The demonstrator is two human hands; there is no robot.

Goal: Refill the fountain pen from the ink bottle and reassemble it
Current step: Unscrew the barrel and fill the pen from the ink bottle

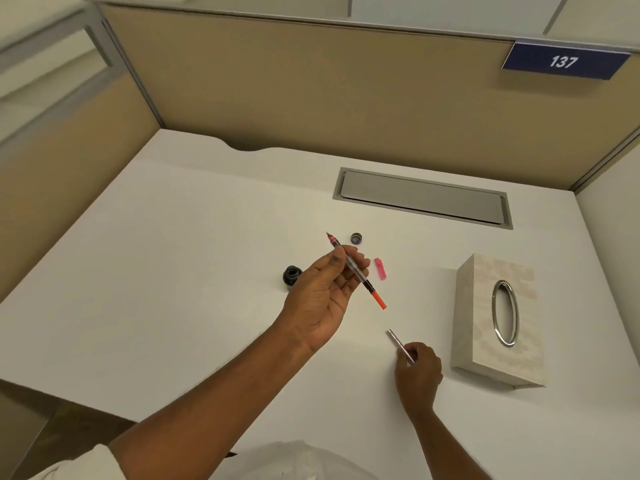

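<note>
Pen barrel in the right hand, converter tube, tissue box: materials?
Pen barrel: slim, pale silvery sheen; metal or metallised plastic, cannot tell. Converter tube: clear plastic, dark inside shows through; orange end looks opaque plastic. Tissue box: matte patterned shell, material unclear; its oval ring looks like polished metal, bright reflections.

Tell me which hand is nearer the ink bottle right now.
Left. The left hand, holding the pen's nib section, sits just right of the ink bottle. The right hand, gripping the barrel, is farther right and nearer the person, by the tissue box.
</note>
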